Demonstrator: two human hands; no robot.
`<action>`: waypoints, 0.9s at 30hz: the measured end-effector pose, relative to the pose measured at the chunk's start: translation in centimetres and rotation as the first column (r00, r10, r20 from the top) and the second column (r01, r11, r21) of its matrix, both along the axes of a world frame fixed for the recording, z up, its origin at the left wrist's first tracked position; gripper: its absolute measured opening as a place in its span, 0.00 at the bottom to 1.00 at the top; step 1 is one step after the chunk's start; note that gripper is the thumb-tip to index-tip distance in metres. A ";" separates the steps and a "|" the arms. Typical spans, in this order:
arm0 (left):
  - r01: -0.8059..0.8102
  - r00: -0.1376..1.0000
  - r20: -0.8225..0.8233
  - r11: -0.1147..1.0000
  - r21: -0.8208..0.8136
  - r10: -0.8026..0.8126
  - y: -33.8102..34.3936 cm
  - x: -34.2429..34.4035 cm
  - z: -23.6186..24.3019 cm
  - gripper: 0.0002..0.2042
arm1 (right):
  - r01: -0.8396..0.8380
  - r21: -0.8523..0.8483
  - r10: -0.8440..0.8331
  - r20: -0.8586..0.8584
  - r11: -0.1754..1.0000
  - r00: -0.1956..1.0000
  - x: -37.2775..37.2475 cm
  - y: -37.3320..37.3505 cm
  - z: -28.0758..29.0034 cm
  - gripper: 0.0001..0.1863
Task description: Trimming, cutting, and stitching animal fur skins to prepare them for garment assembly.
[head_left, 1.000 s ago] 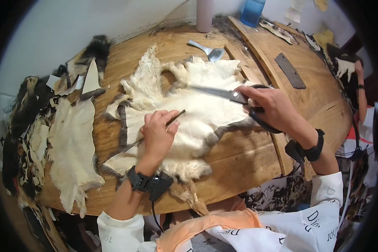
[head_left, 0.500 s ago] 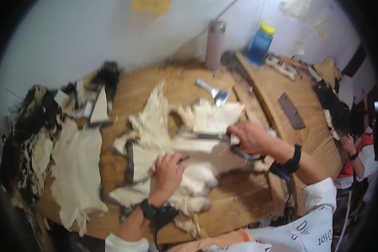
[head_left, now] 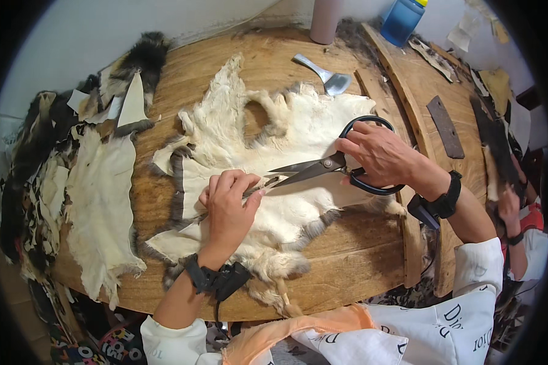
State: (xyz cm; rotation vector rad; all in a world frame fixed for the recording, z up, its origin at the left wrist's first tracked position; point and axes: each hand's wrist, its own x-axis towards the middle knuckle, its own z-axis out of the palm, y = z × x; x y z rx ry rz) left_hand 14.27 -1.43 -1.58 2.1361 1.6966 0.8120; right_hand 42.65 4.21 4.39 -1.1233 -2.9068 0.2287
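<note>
A cream fur pelt (head_left: 329, 115) lies skin side up across the wooden table, with grey-brown fur showing along its edges and a hole in its upper part. My right hand (head_left: 380, 153) grips the black-handled scissors (head_left: 310, 170), fingers through the loops. The blades are spread and point left, their tips close to my left fingers, over a short slit where a little dark fur shows. My left hand (head_left: 228, 204) pinches the pelt beside that slit. Just what lies between its fingertips is partly hidden.
Another pale pelt (head_left: 103, 201) and heaped fur scraps (head_left: 39, 176) lie at left. Beyond the pelt are a metal scraper (head_left: 332, 79), a pink bottle (head_left: 326, 21) and a blue bottle (head_left: 402, 23). A wooden strip (head_left: 402, 91) and dark flat bar (head_left: 446, 128) lie right. Another person's hand (head_left: 509, 210) shows far right.
My right hand has turned the scissors, and their blades now stand apart near my left fingers. The view has tilted downward, so the table things appear higher.
</note>
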 end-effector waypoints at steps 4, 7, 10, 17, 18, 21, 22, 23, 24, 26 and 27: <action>0.026 0.999 0.026 0.999 -0.023 -0.026 0.3 -0.3 -0.7 0.08 | -0.010 -0.003 0.010 0.046 1.000 0.999 -0.1 0.4 -0.6 0.24; 0.017 1.000 0.012 1.000 0.006 -0.017 0.4 -0.2 -0.7 0.06 | -0.026 -0.015 0.027 0.053 1.000 0.998 -0.5 0.8 -0.3 0.22; 0.007 1.000 0.022 1.000 0.009 -0.007 0.6 -0.3 -0.7 0.06 | -0.045 -0.008 0.045 0.045 0.999 0.998 -0.7 1.3 -0.2 0.22; 0.005 0.998 0.057 0.999 -0.049 -0.002 0.8 -0.6 -0.9 0.07 | -0.125 0.052 0.121 0.072 0.991 0.990 -0.7 2.4 -0.7 0.25; 0.002 0.998 0.057 0.999 -0.051 0.001 0.8 -0.6 -0.9 0.07 | -0.134 0.062 0.130 0.061 0.989 0.990 -0.4 2.4 -1.0 0.24; 0.002 0.995 0.097 1.000 -0.030 0.001 0.9 -0.5 -0.9 0.06 | -0.141 0.051 0.136 0.088 0.989 0.987 -0.1 2.4 -0.8 0.22; 0.006 0.995 0.098 1.000 -0.021 -0.004 0.9 -0.5 -1.0 0.06 | -0.132 0.033 0.127 0.126 0.991 0.984 0.0 2.4 -0.7 0.20; 0.008 0.995 0.097 1.000 -0.010 -0.007 0.9 -0.6 -1.0 0.06 | -0.146 0.057 0.141 0.081 0.988 0.987 0.0 2.4 -1.1 0.20; 0.002 0.995 0.097 1.000 -0.011 -0.001 0.8 -0.6 -1.0 0.06 | -0.152 0.056 0.147 0.081 0.987 0.986 0.1 2.5 -1.4 0.20; 0.004 0.995 0.101 1.000 0.011 -0.005 0.8 -0.7 -1.0 0.05 | -0.159 0.061 0.158 0.018 0.985 0.987 0.1 2.7 -1.7 0.21; -0.001 0.995 0.101 1.000 0.007 0.000 0.8 -0.8 -1.2 0.05 | -0.164 0.057 0.163 0.018 0.985 0.986 0.1 2.8 -1.8 0.21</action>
